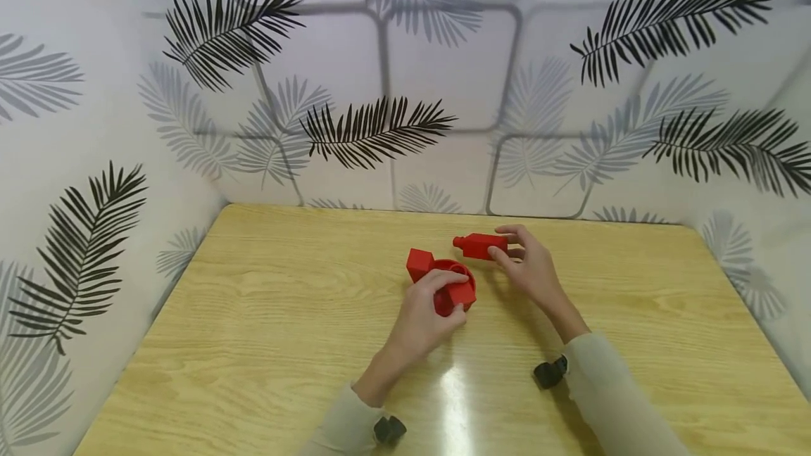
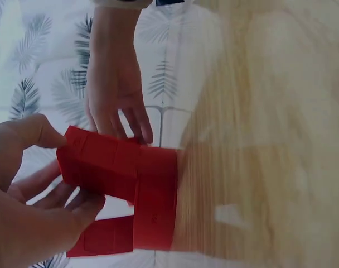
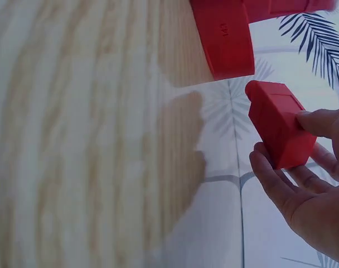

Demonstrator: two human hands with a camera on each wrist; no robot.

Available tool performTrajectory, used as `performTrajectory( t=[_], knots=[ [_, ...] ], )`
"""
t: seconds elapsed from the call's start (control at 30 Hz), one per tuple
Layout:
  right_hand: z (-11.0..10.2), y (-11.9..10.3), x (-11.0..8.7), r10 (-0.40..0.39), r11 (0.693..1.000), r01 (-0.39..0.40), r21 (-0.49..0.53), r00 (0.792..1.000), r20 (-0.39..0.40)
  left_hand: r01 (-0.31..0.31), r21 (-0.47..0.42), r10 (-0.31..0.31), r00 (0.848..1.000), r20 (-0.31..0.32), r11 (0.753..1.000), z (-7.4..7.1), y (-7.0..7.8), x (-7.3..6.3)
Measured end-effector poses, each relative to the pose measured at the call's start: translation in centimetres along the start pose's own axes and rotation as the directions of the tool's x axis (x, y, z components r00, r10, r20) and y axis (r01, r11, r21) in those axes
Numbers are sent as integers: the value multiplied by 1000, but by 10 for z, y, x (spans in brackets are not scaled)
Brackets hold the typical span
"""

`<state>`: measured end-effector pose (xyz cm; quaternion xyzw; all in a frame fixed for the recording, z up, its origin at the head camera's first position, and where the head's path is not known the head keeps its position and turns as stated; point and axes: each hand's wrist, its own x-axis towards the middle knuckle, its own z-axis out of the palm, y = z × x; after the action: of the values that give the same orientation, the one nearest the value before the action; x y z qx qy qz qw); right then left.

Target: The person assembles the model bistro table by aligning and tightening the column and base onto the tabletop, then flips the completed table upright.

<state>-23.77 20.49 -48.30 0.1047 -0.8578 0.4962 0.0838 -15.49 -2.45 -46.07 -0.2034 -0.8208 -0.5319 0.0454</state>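
Observation:
My left hand (image 1: 418,315) pinches a red rectangular block (image 2: 97,162) between thumb and fingers. The block leans in a round red holder (image 2: 155,206), which sits on the wooden table. Another red block (image 1: 419,264) slants out of the holder's far left side. Just beyond and to the right, my right hand (image 1: 532,269) holds a red bottle-shaped block (image 1: 483,246) above the table, thumb on one face and fingers behind it. The small round knob on this block points left, toward the holder. Part of the holder is hidden behind my left hand in the head view.
The light wooden table (image 1: 285,315) is bounded at the back and sides by white panels (image 1: 443,174) printed with leaves. Black devices are worn at my left wrist (image 1: 389,430) and right wrist (image 1: 550,371).

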Motion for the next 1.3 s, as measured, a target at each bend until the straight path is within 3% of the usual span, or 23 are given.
performTrajectory(
  t=[0.1, 0.27, 0.43, 0.53, 0.7, 0.9, 1.2, 1.3],
  knots=[
    [-4, -3, -4, -25, 999, 27, 47, 999, -27, 9, -89, -5, 999, 53, 996, -9, -5, 1],
    [-10, -8, -11, -55, 993, 59, 103, 997, -45, 55, -251, -21, 991, 136, 966, -22, -14, 2],
    [-13, -13, -18, -64, 988, 73, 137, 996, -68, 90, -309, -41, 986, 162, 947, -30, -19, 2],
    [-14, -19, -23, -72, 985, 85, 150, 993, -90, 80, -294, -39, 989, 145, 952, -29, -19, 1],
    [-17, -31, -33, -69, 979, 88, 186, 992, -102, 45, -237, -31, 998, 63, 970, -20, -18, 1],
    [-17, -29, -42, -39, 968, 61, 242, 995, -97, 56, -221, -56, 998, 4, 974, -18, -15, 0],
    [-19, -23, -52, -77, 985, 92, 147, 992, -102, 59, -201, -66, 997, -29, 978, -29, -20, 1],
    [-22, -31, -56, -73, 987, 89, 132, 990, -118, 49, -198, -58, 997, -41, 979, -32, -23, 1]
  ],
)
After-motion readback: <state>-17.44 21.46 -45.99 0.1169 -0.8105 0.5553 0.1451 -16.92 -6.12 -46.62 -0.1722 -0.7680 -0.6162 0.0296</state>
